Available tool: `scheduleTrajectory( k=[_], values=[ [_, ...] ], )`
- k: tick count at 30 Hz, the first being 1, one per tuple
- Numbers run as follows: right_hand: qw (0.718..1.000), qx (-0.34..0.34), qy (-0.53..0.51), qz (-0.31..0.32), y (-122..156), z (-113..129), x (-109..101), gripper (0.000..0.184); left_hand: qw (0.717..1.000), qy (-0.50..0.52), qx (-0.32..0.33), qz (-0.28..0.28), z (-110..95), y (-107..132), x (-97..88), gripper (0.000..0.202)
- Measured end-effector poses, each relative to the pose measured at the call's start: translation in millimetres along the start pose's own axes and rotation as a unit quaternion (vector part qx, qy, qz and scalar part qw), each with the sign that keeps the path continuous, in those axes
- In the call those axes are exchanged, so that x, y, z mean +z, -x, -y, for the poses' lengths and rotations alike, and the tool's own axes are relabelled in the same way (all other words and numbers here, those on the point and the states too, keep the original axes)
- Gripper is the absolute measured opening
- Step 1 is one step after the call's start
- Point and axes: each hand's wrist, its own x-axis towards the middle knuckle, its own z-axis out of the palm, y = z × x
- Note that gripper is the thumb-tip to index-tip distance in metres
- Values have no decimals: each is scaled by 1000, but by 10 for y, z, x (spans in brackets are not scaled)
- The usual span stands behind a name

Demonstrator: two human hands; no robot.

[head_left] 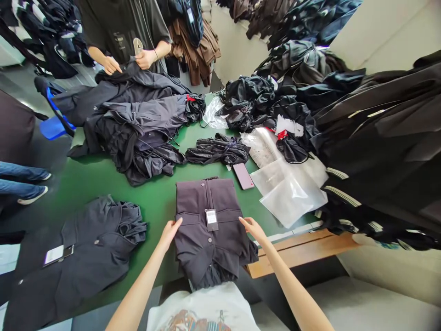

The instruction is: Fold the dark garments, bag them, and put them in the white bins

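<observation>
A dark folded jacket (223, 197) lies in front of me on the green table (160, 202), with snap buttons down its middle and a hang tag (211, 219) on its front. My left hand (171, 231) pinches its left edge between thumb and fingers. At the opposite edge, my right hand (254, 228) grips the cloth the same way. The jacket's lower part hangs a little over the near table edge, its gathered lining showing. To the left, another dark jacket (91, 248) with a white tag is spread on the table.
A phone (243, 176) and clear plastic bags (292, 193) lie to the right. Beyond are a bundled black garment (217, 149) and heaped dark clothes (138, 124). Across the table a co-worker's hands (146, 59) hold dark cloth. Piled jackets (386, 151) tower at the right.
</observation>
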Motion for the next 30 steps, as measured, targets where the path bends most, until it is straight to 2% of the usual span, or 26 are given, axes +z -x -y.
scheduleTrajectory(
  k=[1, 3, 6, 8, 12, 15, 18, 19, 20, 23, 25, 28, 30],
  values=[
    [998, -34, 30, -39, -162, 148, -28, 56, 999, -6, 31, -44, -138, -130, 14, 58],
    [991, -93, 47, -79, -472, 480, -33, 55, 994, -1, 68, -86, -377, -369, 72, 57],
    [991, -127, 7, -34, -771, 912, 5, 54, 991, -4, 84, -107, -555, -553, 184, 53],
    [988, -150, -24, -17, -825, 1073, 16, 52, 988, -3, 101, -119, -542, -535, 242, 48],
    [965, -251, -55, -55, -801, 1189, 46, 42, 979, 12, 157, -126, -372, -409, 266, 47],
    [956, -276, -4, -96, -906, 1278, 172, 40, 979, -52, 97, -170, -333, -440, 215, 46],
    [966, -221, 65, -115, -1117, 1328, 288, 45, 967, -135, 25, -214, -492, -501, 220, 50],
    [966, -210, 75, -129, -1176, 1308, 285, 47, 960, -154, 28, -232, -576, -488, 263, 53],
    [963, -209, 77, -152, -1216, 1263, 251, 49, 950, -173, 57, -253, -659, -448, 333, 57],
    [935, -224, 79, -262, -1201, 954, -31, 48, 889, -262, 233, -295, -786, -200, 701, 62],
    [921, -186, 108, -326, -1112, 617, -306, 52, 846, -325, 310, -288, -707, -23, 1020, 64],
    [912, -90, 175, -359, -975, 39, -683, 78, 833, -377, 304, -268, -428, 81, 1411, 69],
    [910, -63, 215, -347, -911, -302, -858, 85, 833, -386, 300, -260, -253, 40, 1535, 71]
  ],
)
